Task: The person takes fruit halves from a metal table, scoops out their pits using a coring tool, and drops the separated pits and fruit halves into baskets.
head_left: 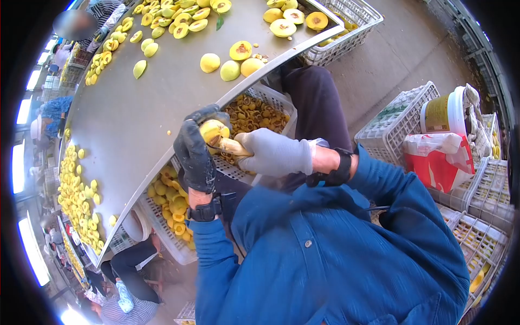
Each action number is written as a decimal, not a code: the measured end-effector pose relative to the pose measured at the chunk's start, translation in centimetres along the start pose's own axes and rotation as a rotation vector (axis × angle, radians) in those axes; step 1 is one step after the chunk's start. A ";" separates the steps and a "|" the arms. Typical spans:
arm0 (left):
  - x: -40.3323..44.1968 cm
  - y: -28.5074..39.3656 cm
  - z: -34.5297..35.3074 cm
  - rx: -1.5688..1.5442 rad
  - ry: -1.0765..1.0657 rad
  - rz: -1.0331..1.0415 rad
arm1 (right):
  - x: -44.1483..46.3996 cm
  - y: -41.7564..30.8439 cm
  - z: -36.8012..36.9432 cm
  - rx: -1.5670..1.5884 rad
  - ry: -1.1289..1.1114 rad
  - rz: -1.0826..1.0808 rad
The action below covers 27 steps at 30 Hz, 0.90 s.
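Observation:
My left hand (196, 154), in a dark, dirty glove, holds a yellow halved fruit (214, 131) just past the table's edge. In a light grey glove, my right hand (279, 153) is closed round the pale handle of a tool (234, 147), whose tip meets the fruit. Below both hands is a white crate of brown pits and scraps (257, 114). Another crate, with yellow fruit halves (172, 203), stands beside my left forearm. Several fruits (230, 70) lie on the metal table (146, 114) near its edge.
More fruit halves (78, 189) line the table's far side. Crates (398, 114), a white bucket (443, 112) and a red and white bag (437, 157) stand at the right. A crate (346, 40) sits past the table corner. Other people sit along the left.

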<state>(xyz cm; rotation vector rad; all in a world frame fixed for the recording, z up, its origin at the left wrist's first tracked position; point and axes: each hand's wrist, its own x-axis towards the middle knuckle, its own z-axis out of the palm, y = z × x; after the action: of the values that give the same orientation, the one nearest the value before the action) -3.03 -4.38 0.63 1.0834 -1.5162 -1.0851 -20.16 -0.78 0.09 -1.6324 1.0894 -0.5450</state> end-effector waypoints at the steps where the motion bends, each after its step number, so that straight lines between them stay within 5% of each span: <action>1: -0.2 0.3 0.8 -0.242 0.090 -0.067 | 0.1 0.0 0.2 0.171 -0.064 0.058; 3: -0.2 0.6 0.8 -0.302 0.120 -0.084 | 0.0 0.2 0.5 0.509 -0.191 0.176; 6: -0.5 0.2 0.5 -0.111 0.068 -0.034 | -0.6 0.3 0.5 0.334 -0.159 0.138; 7: -0.4 0.1 0.2 -0.048 0.033 -0.008 | -0.4 0.1 0.1 0.026 -0.069 0.029; 11: 0.0 -0.6 0.7 -0.295 0.109 -0.008 | 0.4 1.5 1.1 0.586 -0.232 0.088; 14: -0.4 -0.9 1.8 -0.480 0.191 -0.023 | 1.2 2.4 0.4 0.156 -0.029 -0.251; 21: -0.7 -3.5 2.3 -0.870 0.300 -0.122 | 2.7 3.2 1.0 -0.305 0.099 -0.298; 24: -0.7 -3.4 1.3 -0.864 0.263 -0.199 | 3.2 3.1 1.1 0.333 -0.238 -0.136; 25: -0.7 -3.1 0.7 -0.744 0.225 -0.206 | 2.9 2.8 0.6 0.486 -0.419 0.106; 27: -0.7 -3.0 0.0 -0.606 0.183 -0.205 | 3.5 3.4 0.6 0.641 -0.561 0.177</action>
<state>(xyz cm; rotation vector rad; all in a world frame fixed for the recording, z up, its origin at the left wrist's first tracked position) -2.49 -4.40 -2.39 0.8847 -0.8537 -1.4222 -19.35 -3.59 -3.83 -1.0153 0.5474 -0.2497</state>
